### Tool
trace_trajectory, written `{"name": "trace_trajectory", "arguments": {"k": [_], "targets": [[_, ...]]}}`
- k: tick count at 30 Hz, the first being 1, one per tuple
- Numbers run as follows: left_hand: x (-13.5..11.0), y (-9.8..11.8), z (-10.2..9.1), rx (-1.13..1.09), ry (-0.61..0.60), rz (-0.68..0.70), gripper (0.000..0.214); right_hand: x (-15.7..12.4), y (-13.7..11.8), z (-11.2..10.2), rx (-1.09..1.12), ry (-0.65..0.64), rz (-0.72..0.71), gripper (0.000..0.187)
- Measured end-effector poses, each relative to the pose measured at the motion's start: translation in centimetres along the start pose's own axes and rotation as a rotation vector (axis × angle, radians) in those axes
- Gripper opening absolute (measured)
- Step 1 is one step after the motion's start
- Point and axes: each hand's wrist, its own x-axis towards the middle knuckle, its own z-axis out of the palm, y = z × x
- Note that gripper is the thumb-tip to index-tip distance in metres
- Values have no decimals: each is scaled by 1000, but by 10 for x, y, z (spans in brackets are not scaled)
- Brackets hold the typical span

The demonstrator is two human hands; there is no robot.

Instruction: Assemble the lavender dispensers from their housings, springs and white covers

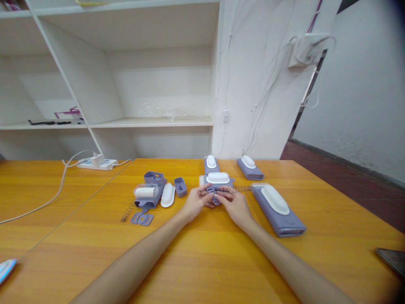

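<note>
Fingers of my left hand (pixel 196 202) are closed on a small grey-purple plastic piece with ring-shaped cutouts (pixel 211 190). Opposite it, my right hand (pixel 236 207) pinches where a thin metal coil spring (pixel 243 188) meets that piece. The spring stretches out to the right behind my right fingers; how its end sits on the piece is hidden. Just beyond both hands lies a grey-purple case with a white ribbed oval part (pixel 218 177) on top. To the right rests a larger grey-purple case (pixel 281 217) with a smooth white oval part (pixel 275 199).
At left are a grey-purple body with a clear cover (pixel 146 192), a white oval lid (pixel 167 195), a small cup (pixel 180 187), a flat cutout piece (pixel 142 218) and another spring (pixel 128 211). Two cases stand behind. A power strip (pixel 97 163) and cable occupy the left.
</note>
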Motion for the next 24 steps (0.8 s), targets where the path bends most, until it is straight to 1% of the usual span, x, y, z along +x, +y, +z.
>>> {"name": "trace_trajectory", "arguments": {"k": [5, 8, 14, 19, 24], "targets": [[0, -2, -1, -6, -7, 8, 70, -1, -2, 0, 18, -14, 19, 27], [1, -4, -1, 11, 7, 15, 68, -1, 1, 1, -2, -25, 19, 30], [6, -11, -3, 92, 7, 27, 62, 0, 10, 4, -154, -49, -40, 28], [6, -12, -2, 164, 31, 26, 60, -3, 5, 2, -293, -24, -81, 25], [5, -10, -2, 170, 39, 32, 56, -5, 1, 2, -341, 22, -113, 23]]}}
